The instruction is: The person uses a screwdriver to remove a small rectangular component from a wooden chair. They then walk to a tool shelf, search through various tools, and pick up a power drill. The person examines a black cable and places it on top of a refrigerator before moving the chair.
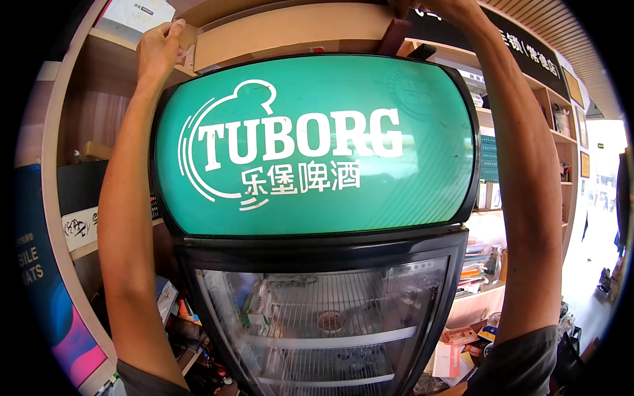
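A long brown cardboard box (pixel 297 30) lies across the top of an upright drinks fridge with a green lit-style sign panel (pixel 310 204). Both my arms reach up past the sides of the fridge. At the box's left end, my left hand (pixel 160 49) is closed, thumb up, on its edge. My right hand (pixel 441 8) is at the upper border, partly cut off. Its shadowed fingers bend over the box's right end, beside a dark red upright piece (pixel 394 37). Below the panel, the fridge's glass door (pixel 323 297) is closed, with wire shelves behind it.
Wooden shelving (pixel 89 56) stands behind and on both sides of the fridge. A white box (pixel 135 18) sits on the upper left shelf. Papers and small packages (pixel 462 336) crowd the lower right. A bright doorway (pixel 604 171) is at the far right.
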`<action>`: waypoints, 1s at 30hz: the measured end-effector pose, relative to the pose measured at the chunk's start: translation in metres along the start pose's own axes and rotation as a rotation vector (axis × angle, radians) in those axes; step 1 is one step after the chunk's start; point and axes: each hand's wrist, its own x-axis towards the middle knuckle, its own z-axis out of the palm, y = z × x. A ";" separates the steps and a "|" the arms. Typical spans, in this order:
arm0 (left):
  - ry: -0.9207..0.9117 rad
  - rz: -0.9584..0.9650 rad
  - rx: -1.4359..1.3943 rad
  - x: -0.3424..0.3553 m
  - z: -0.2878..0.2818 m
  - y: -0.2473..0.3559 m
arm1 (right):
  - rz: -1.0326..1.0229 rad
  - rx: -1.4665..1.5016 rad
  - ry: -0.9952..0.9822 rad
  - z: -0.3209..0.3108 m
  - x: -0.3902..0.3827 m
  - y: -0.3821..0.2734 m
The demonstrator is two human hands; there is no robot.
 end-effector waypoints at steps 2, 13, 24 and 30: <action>-0.009 0.024 0.015 0.005 0.000 0.000 | -0.033 0.087 -0.023 0.001 0.004 0.004; -0.074 0.040 0.015 0.015 -0.001 -0.012 | -0.015 0.033 0.012 0.003 -0.003 0.004; -0.106 0.005 -0.116 -0.017 0.005 0.000 | 0.102 0.205 -0.056 -0.001 -0.035 -0.007; -0.110 -0.024 -0.048 -0.038 -0.008 0.002 | 0.096 0.141 -0.052 0.001 -0.048 -0.034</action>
